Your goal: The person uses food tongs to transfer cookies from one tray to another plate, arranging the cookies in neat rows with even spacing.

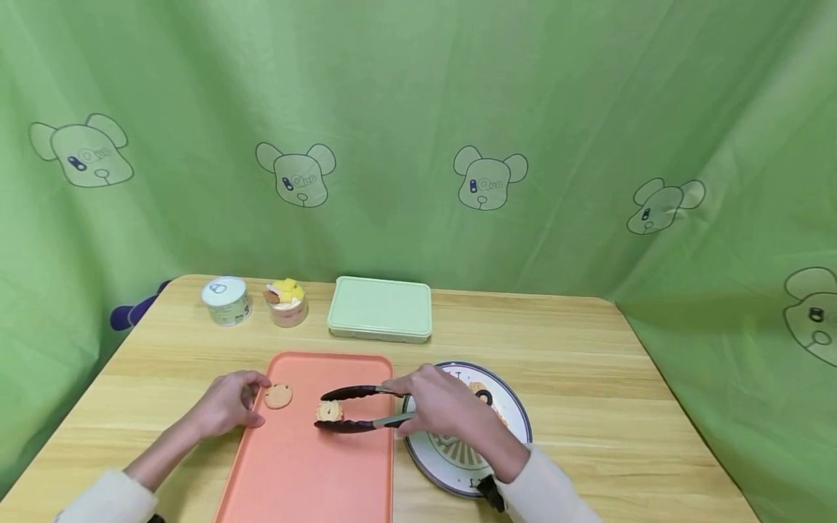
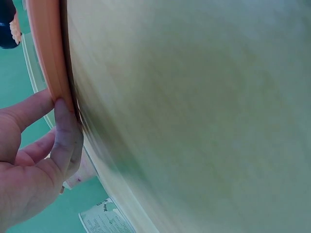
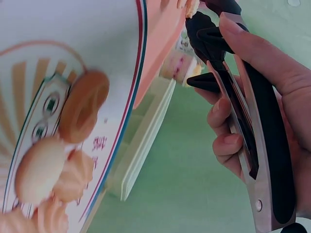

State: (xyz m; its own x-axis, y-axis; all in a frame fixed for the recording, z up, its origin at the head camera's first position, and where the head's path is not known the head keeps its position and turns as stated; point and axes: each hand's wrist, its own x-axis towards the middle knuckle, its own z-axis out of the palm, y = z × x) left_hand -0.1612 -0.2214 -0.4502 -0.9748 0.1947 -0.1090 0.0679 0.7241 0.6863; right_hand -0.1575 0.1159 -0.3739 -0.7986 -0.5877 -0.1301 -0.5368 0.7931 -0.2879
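My right hand point(image 1: 438, 403) grips black-and-silver tongs point(image 1: 358, 391) by their handles. Between the black tips, just over or on the coral-pink tray point(image 1: 307, 465), is a small pale cookie point(image 1: 330, 412); whether it touches the tray I cannot tell. A flat round cookie point(image 1: 278, 396) with dark bits lies near the tray's left edge. There my left hand point(image 1: 225, 403) holds the rim, thumb and fingers pinching it in the left wrist view. Under my right forearm stands a round plate point(image 1: 522, 410) with a dark rim, partly hidden. The right wrist view shows several cookies point(image 3: 83, 107) on it.
Behind the tray sit a light green lidded box point(image 1: 381, 305), a dessert cup point(image 1: 288, 303) with yellow topping and a ring-pull can point(image 1: 226, 301). The wooden table point(image 1: 588, 363) ends at a green curtain point(image 1: 405, 109) around the back and sides.
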